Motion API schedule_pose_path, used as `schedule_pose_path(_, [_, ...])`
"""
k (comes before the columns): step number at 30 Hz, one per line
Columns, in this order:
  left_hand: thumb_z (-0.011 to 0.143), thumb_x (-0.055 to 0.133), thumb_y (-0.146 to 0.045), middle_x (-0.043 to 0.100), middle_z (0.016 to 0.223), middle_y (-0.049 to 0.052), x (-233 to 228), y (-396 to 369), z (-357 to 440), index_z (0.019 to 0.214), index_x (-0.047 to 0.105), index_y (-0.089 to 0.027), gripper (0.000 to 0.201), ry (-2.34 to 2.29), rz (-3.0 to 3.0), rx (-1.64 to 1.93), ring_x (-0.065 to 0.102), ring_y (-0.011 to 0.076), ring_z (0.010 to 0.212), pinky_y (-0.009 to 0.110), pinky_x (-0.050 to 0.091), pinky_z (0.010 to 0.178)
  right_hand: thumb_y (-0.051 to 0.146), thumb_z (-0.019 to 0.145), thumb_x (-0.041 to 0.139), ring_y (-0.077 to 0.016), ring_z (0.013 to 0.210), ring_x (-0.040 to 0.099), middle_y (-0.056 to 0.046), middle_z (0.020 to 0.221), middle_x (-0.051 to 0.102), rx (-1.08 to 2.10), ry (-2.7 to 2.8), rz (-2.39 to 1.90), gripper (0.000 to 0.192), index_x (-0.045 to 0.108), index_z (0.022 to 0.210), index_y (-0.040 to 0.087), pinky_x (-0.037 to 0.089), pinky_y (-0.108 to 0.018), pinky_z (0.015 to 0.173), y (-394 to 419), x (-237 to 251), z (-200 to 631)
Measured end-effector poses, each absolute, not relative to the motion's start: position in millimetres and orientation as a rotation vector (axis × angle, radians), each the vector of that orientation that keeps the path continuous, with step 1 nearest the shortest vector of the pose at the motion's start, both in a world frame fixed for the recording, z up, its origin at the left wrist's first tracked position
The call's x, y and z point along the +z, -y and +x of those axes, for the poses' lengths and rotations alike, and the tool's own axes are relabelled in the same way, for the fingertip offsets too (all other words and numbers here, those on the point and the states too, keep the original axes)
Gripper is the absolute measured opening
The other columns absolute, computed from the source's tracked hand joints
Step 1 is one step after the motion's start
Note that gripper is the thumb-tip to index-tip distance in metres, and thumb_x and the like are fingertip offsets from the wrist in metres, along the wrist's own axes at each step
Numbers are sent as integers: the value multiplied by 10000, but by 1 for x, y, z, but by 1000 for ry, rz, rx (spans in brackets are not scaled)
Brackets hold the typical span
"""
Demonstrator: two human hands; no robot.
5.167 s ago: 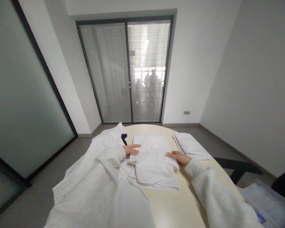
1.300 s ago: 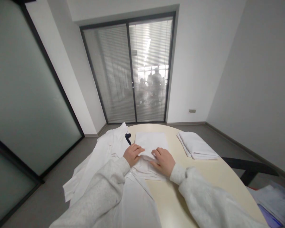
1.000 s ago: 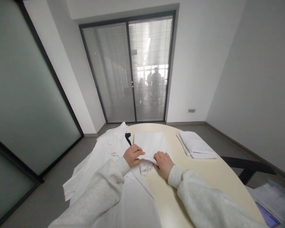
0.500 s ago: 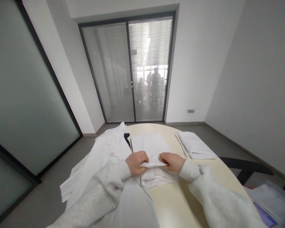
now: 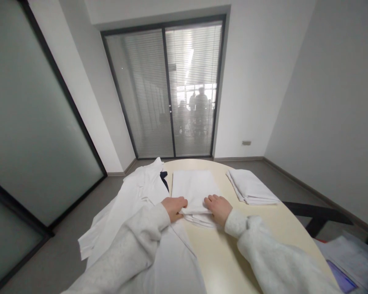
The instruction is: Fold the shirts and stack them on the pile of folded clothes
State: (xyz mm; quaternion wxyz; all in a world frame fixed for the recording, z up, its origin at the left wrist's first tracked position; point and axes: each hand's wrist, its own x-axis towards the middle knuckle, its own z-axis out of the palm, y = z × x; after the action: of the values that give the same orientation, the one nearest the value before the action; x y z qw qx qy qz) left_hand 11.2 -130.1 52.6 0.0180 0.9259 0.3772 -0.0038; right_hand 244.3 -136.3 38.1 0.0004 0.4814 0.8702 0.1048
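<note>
item, nearest: two arms in light grey sleeves (image 5: 135,245) reaching forward over a cream oval table (image 5: 233,253).

item: papers (image 5: 346,261) lying at the table's near right edge, one with a blue-violet patch.

item: loose white garments (image 5: 122,216) lying heaped over the table's left side and spilling over its edge; a small dark piece (image 5: 163,176) is showing at their far end.

item: left hand (image 5: 174,206), fingers curled, gripping the near left corner of the folded white cloth (image 5: 194,190).

item: right hand (image 5: 219,209), fingers bent, pressing down on the near right edge of the same cloth; whether it is pinching the fabric cannot be told.

item: folded white cloth, lying flat at the middle of the table between the two hands, its near edge showing several layers bunching under the fingers, its far end lying smooth and squared.

item: second folded stack (image 5: 251,188), white, lying to the right of the first, apart from it, untouched.

item: black chair arm (image 5: 313,212) showing beyond the right side of the table.

item, farthest: glass doors with blinds (image 5: 168,90), blurred figures standing behind them.
</note>
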Motion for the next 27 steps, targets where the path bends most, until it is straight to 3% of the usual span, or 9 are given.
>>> schedule_pose_path(5, [686, 556, -131, 494, 958, 18, 44, 119, 3, 888, 440, -232, 254, -1271, 2924, 11, 532, 172, 816, 253, 399, 602, 94, 822, 412, -233, 826, 509, -102, 877, 563, 527, -2837, 1422, 149, 529, 882, 165, 351, -342, 675, 140, 28, 227])
schedule_pose_path(9, [663, 560, -119, 490, 922, 20, 40, 116, 1, 875, 455, -227, 260, -1219, 2932, 66, 516, 174, 812, 261, 401, 640, 171, 770, 532, -210, 797, 510, -81, 883, 554, 322, -2860, 1439, 129, 512, 898, 170, 354, -312, 653, 143, 29, 230])
schedule_pose_path(11, [675, 601, -200, 488, 904, 24, 41, 114, -1, 871, 469, -218, 236, -1174, 2921, 137, 508, 183, 835, 272, 401, 686, 325, 734, 603, -210, 795, 507, -75, 905, 544, 215, -2900, 1442, 258, 499, 915, 174, 360, -307, 650, 148, 32, 231])
schedule_pose_path(13, [646, 667, -365, 481, 914, 33, 42, 114, -3, 882, 480, -209, 339, -1153, 2893, 207, 501, 198, 856, 291, 400, 723, 500, 696, 613, -221, 799, 502, -79, 912, 537, 160, -2932, 1423, 411, 494, 917, 174, 365, -314, 650, 152, 32, 228])
schedule_pose_path(16, [570, 714, -479, 471, 952, 38, 42, 117, -2, 935, 484, -214, 507, -1150, 2865, 194, 499, 203, 857, 292, 403, 717, 508, 731, 573, -220, 806, 506, -77, 900, 544, 120, -2924, 1374, 386, 499, 919, 178, 363, -307, 644, 153, 26, 225])
schedule_pose_path(19, [695, 628, -290, 479, 921, 10, 41, 118, -2, 976, 485, -241, 319, -1117, 2823, 132, 506, 153, 771, 247, 398, 661, 321, 779, 545, -201, 808, 517, -59, 886, 561, 94, -2914, 1335, 196, 513, 928, 197, 358, -291, 645, 145, 22, 231])
schedule_pose_path(21, [716, 537, -154, 480, 857, -5, 41, 117, -3, 974, 504, -242, 275, -1063, 2781, 174, 498, 129, 719, 225, 395, 646, 262, 759, 553, -203, 811, 521, -57, 862, 574, 73, -2908, 1331, 169, 532, 914, 197, 361, -293, 652, 138, 26, 241])
schedule_pose_path(24, [673, 488, -89, 482, 800, -4, 47, 114, -6, 927, 554, -220, 293, -958, 2749, 292, 493, 122, 698, 216, 401, 657, 310, 762, 563, -198, 814, 523, -60, 835, 582, -46, -2958, 1307, 149, 569, 855, 194, 377, -299, 678, 133, 40, 255])
schedule_pose_path(27, [702, 485, -132, 522, 782, 14, 53, 111, -5, 806, 603, -195, 170, -846, 2739, 406, 514, 135, 722, 239, 418, 712, 409, 827, 483, -201, 946, 513, -86, 1004, 583, -94, -3133, 1316, 247, 596, 901, 203, 385, -333, 791, 134, 52, 259])
